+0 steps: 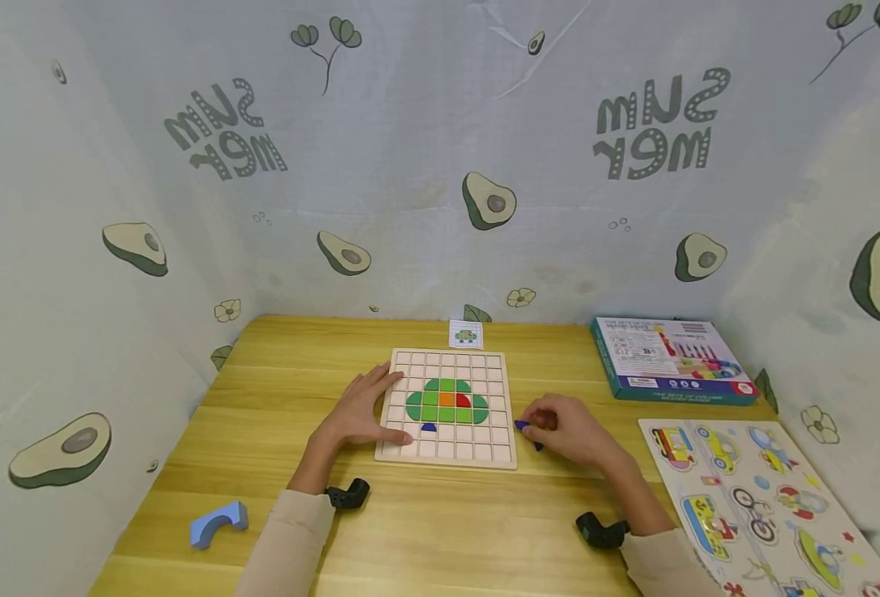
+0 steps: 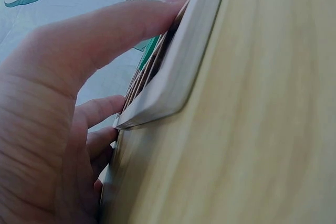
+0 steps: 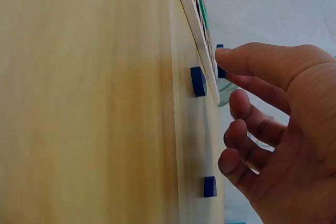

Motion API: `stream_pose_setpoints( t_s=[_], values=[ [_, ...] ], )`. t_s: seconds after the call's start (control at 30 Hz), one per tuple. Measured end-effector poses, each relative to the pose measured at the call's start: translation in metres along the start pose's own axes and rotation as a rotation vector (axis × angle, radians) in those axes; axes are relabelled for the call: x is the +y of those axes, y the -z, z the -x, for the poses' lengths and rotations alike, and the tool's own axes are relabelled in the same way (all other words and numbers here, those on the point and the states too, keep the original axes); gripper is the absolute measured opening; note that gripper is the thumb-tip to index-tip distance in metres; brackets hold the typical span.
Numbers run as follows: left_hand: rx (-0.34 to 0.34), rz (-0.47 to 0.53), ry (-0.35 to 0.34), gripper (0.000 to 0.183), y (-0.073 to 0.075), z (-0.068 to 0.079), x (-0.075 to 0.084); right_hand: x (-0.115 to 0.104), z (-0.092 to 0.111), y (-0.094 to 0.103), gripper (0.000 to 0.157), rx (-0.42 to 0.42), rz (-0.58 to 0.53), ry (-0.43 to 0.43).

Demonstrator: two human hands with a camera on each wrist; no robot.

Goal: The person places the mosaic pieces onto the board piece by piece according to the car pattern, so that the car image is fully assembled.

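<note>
A wooden grid board (image 1: pixel 477 453) lies on the table, bearing a car shape of green, orange and red pieces. Below the green row sits a blue half-round piece (image 1: pixel 428 427). My left hand (image 1: pixel 361 410) spans the board's left side, thumb laid over the lower-left squares and fingers along the edge. To the right of the board, my right hand (image 1: pixel 570 429) pinches a small blue piece (image 3: pixel 221 72) between thumb and index finger. Beneath that hand, another blue piece (image 3: pixel 198 81) stands close to the board, and one more blue piece (image 3: pixel 210 186) is farther off.
Behind the board stands a small pattern card (image 1: pixel 465 334) with a similar car picture. A boxed set (image 1: pixel 674 361) is at the back right, and a vehicle puzzle board (image 1: pixel 760 497) at the front right. At the left front lies a light-blue arch block (image 1: pixel 219 524).
</note>
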State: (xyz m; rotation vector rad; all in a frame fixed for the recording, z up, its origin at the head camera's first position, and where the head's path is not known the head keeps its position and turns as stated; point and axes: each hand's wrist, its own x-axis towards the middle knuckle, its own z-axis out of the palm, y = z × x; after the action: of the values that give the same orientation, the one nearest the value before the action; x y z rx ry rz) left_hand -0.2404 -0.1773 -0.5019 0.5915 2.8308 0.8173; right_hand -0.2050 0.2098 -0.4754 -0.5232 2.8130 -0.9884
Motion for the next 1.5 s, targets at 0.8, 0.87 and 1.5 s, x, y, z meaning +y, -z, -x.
stream_pose_setpoints(
  t_s=[0.8, 0.87, 1.5],
  values=[
    [-0.013, -0.015, 0.017, 0.116, 0.002, 0.000, 0.001, -0.059, -0.031, -0.043, 0.005, 0.032, -0.068, 0.146],
    [-0.016, -0.017, 0.020, 0.116, 0.001, 0.000, 0.000, -0.064, -0.033, -0.048, 0.004, 0.025, -0.074, 0.159],
    [-0.007, -0.029, -0.005, 0.115, 0.000, 0.000, -0.001, -0.094, -0.046, -0.083, 0.008, -0.020, -0.081, 0.196]
  ],
)
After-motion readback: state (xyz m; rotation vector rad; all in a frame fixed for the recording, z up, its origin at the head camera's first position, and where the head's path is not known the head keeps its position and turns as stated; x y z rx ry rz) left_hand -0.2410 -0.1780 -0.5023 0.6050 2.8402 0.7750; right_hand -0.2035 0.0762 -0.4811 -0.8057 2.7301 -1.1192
